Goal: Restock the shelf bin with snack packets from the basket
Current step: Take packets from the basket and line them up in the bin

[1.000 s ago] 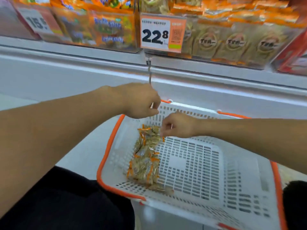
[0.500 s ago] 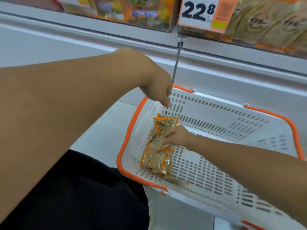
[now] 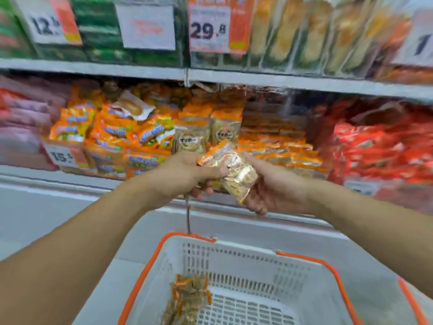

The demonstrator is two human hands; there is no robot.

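Shelf bin mid-frame, stocked with orange-gold packs. White basket with orange rim at bottom centre, leftover packets in its lower left. My left hand and right hand at centre both grip one gold snack packet, fingers curled round it, in front of the bin.

basket below the hands, packets in its left corner, shelf bin behind
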